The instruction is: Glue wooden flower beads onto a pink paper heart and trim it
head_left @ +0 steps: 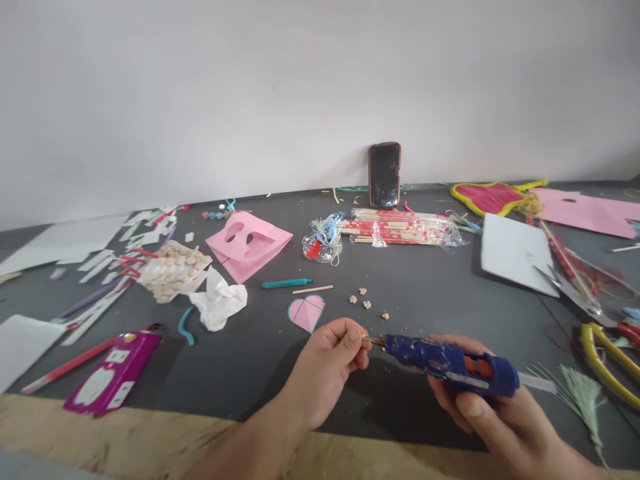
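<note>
Under and all around the hands: dark grey desk [240, 380], cluttered. R hand [493, 417] is wrapped round a blue glue gun [425, 357], held approx. level just above the desk, nozzle pointing at L hand [320, 370]. L hand: thumb & index pinched tog. right at the nozzle tip.

Straight ahead, well beyond both hands: long pack of sticks [410, 230], clear wrap w/ red marks. Ahead & left of L hand: folded pink paper [273, 235] w/ oval cut-outs. Beyond R hand, off to its right: white card [515, 247]. Well left of L hand: flat purple thing [143, 350] w/ white patches. Farthest out, btwn the hands' lines: phone [385, 175], standing upright. Left & ahead of L hand: crumpled white tissue [219, 303].

Just ahead of L hand: pink heart [307, 312], dark-edged, w/ teal pen [287, 284] a bit farther out. Ahead of the gap btwn hands: four small flower beads [367, 305]. Smallest: tiny piece [365, 338] in L hand's pinch, touching or nr the nozzle (mostly hidden, can't ID it).
</note>
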Demonstrator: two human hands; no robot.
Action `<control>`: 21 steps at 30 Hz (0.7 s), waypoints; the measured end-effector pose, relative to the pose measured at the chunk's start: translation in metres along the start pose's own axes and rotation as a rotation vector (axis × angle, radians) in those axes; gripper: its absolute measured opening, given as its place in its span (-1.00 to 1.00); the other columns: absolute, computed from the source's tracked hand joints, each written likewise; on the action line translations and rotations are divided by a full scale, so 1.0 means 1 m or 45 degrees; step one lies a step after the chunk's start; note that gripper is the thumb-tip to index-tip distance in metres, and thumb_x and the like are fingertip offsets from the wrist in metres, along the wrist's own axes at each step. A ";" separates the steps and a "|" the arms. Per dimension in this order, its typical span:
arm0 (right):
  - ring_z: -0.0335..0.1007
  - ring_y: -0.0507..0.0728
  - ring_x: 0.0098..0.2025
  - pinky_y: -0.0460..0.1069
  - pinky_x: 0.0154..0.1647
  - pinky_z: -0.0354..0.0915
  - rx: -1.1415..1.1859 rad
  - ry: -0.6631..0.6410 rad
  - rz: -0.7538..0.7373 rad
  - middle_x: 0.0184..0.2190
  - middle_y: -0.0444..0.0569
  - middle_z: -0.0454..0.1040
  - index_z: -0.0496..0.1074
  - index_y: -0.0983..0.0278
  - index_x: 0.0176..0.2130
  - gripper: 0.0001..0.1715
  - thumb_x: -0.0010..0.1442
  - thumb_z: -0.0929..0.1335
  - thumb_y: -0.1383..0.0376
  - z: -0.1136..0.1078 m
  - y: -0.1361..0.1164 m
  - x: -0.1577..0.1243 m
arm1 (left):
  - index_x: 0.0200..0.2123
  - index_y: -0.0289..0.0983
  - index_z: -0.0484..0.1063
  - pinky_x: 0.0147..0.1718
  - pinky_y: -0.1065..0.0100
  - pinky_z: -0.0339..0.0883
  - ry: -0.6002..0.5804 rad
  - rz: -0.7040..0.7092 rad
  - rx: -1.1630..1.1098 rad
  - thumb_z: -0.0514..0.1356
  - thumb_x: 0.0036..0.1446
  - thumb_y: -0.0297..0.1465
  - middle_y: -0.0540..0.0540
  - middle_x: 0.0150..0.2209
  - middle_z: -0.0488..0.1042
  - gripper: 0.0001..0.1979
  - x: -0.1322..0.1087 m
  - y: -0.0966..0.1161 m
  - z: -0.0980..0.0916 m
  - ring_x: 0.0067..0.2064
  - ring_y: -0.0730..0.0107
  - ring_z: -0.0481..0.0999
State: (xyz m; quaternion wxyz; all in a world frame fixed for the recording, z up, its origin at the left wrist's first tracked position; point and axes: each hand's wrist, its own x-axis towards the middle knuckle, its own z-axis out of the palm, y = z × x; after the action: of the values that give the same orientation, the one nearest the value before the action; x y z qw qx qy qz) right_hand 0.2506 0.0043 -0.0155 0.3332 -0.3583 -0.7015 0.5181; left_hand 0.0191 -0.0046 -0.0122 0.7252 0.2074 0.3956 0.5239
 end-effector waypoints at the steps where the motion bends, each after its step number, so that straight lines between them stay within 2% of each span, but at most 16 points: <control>1: 0.47 0.12 -0.36 -0.01 -0.33 0.46 0.000 -0.002 -0.003 -0.27 0.04 0.47 0.27 0.16 0.06 -0.62 0.27 0.26 0.14 0.000 0.000 0.000 | -0.48 -0.32 0.40 -0.39 0.41 0.11 0.004 -0.002 0.007 0.34 -0.01 -0.21 0.01 -0.49 0.38 -0.70 0.000 0.000 0.000 -0.47 0.55 0.27; 6: 0.45 0.11 -0.41 -0.01 -0.33 0.46 0.033 0.106 0.061 -0.33 0.00 0.46 0.25 0.15 0.06 -0.58 0.25 0.27 0.06 0.005 -0.003 -0.001 | -0.48 -0.32 0.40 -0.39 0.40 0.11 0.008 0.001 0.023 0.34 -0.02 -0.19 0.01 -0.49 0.38 -0.69 -0.001 0.001 0.000 -0.47 0.54 0.26; 12: 0.47 0.13 -0.36 0.01 -0.29 0.47 -0.024 -0.043 0.007 -0.24 0.06 0.45 0.18 0.15 0.11 -0.59 0.29 0.24 0.15 0.000 0.002 -0.002 | -0.48 -0.31 0.39 -0.39 0.39 0.11 0.011 -0.006 0.039 0.33 -0.02 -0.18 0.01 -0.48 0.38 -0.68 0.000 0.000 0.000 -0.46 0.54 0.26; 16: 0.48 0.13 -0.34 0.01 -0.27 0.47 -0.038 -0.041 -0.013 -0.24 0.03 0.45 0.14 0.11 0.14 -0.58 0.30 0.23 0.19 -0.002 0.005 -0.002 | -0.49 -0.31 0.39 -0.38 0.39 0.11 0.005 -0.001 0.030 0.33 -0.01 -0.18 0.00 -0.48 0.38 -0.68 0.000 0.000 0.000 -0.46 0.54 0.26; 21: 0.48 0.13 -0.34 0.00 -0.28 0.47 -0.084 -0.025 -0.063 -0.18 0.05 0.45 0.24 0.11 0.09 -0.62 0.28 0.26 0.23 -0.002 0.003 -0.001 | -0.49 -0.32 0.39 -0.39 0.41 0.11 -0.007 0.007 0.024 0.33 0.00 -0.20 0.00 -0.49 0.37 -0.70 -0.001 0.000 -0.001 -0.46 0.54 0.27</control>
State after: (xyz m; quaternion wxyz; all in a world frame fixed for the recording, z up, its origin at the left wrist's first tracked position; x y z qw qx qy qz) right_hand 0.2529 0.0049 -0.0185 0.3272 -0.3465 -0.7301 0.4897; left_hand 0.0183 -0.0056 -0.0127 0.7230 0.2167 0.3979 0.5215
